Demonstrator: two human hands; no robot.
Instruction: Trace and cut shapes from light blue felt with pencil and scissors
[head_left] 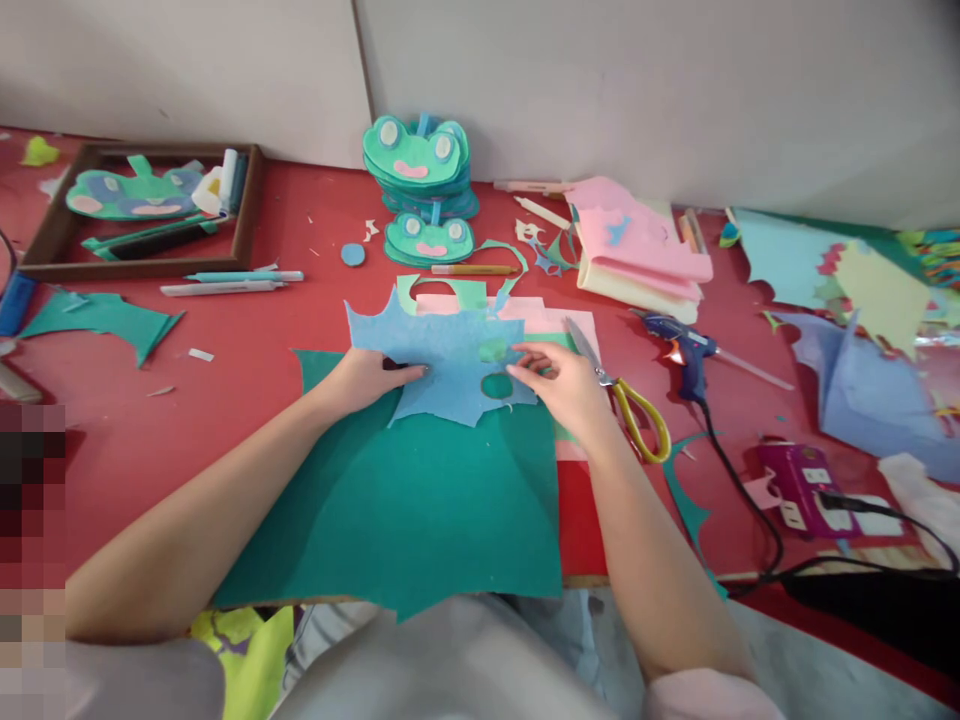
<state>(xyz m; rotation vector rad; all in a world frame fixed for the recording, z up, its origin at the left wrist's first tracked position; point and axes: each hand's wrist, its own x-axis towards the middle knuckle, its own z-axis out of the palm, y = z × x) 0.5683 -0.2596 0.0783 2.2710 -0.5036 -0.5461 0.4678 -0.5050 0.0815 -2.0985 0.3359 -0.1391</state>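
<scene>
A blue felt sheet (442, 350) with jagged, cut-away edges is held over a larger dark green felt sheet (420, 500). My left hand (367, 380) grips its left side, thumb on top and the other fingers hidden beneath. At the right edge, the curled fingers of my right hand (559, 380) pinch the same sheet. Near those fingertips is a round hole, with a small light green patch (493, 350) just above it. Scissors with yellow handles (637, 415) rest right beside my right hand. Pale pink sheets (577, 330) lie partly underneath.
Stacked green frog faces (416, 155) stand by the wall, another frog face (429, 240) in front. On the left is a brown wooden tray (251, 200) and pens (225, 287). A glue gun (686, 350), its cord and a purple power strip (806, 490) occupy the right.
</scene>
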